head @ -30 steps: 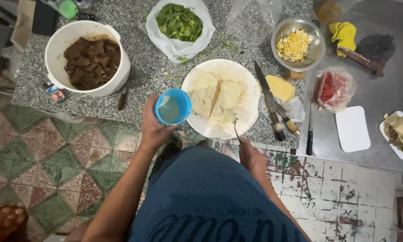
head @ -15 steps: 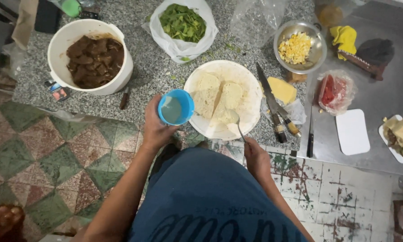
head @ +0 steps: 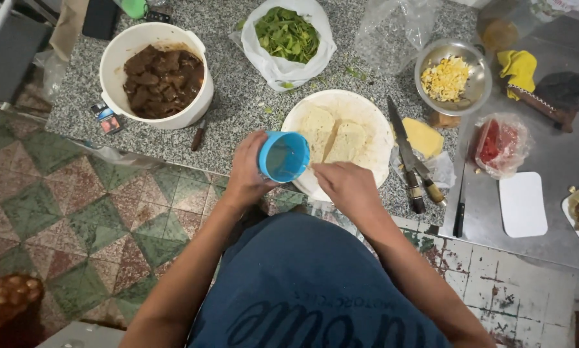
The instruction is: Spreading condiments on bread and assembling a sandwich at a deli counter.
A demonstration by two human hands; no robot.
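Note:
My left hand (head: 250, 171) holds a small blue cup (head: 283, 156), tilted with its mouth towards my right hand, over the near edge of the granite counter. My right hand (head: 347, 187) is closed right beside the cup's mouth, above the near rim of a white plate (head: 374, 116). Its fingers hide the thin utensil it carried in the earlier frames. Two pale bread slices (head: 344, 142) lie side by side on the plate.
A white bucket (head: 118, 51) of brown stew stands at the left, with a bag of green leaves (head: 286, 32) behind the plate. To the right are a metal bowl (head: 479, 80) of yellow bits, a cheese block (head: 421, 136), knives (head: 406, 158), a bag of red food (head: 499, 145) and a white lid (head: 522, 203).
My left hand has tipped the blue cup on its side and moved it right. My right hand has risen from the counter's edge to the cup's mouth.

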